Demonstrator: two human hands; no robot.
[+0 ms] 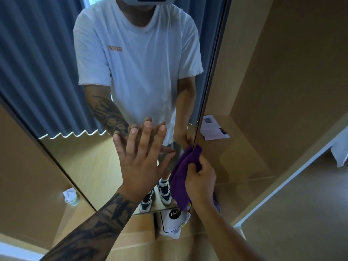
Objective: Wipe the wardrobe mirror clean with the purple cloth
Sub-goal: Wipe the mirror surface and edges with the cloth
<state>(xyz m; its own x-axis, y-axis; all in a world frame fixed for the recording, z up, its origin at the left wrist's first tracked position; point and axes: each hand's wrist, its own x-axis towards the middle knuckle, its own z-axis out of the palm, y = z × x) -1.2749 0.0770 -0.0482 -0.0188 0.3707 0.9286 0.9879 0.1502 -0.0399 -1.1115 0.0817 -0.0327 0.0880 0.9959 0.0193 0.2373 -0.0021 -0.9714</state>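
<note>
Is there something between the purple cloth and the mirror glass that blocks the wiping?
Nothing visible stands between them. The right hand grips the purple cloth at the mirror's right edge, with its top against the edge. The left hand lies flat and open on the glass just beside it and would block a leftward sweep.
</note>
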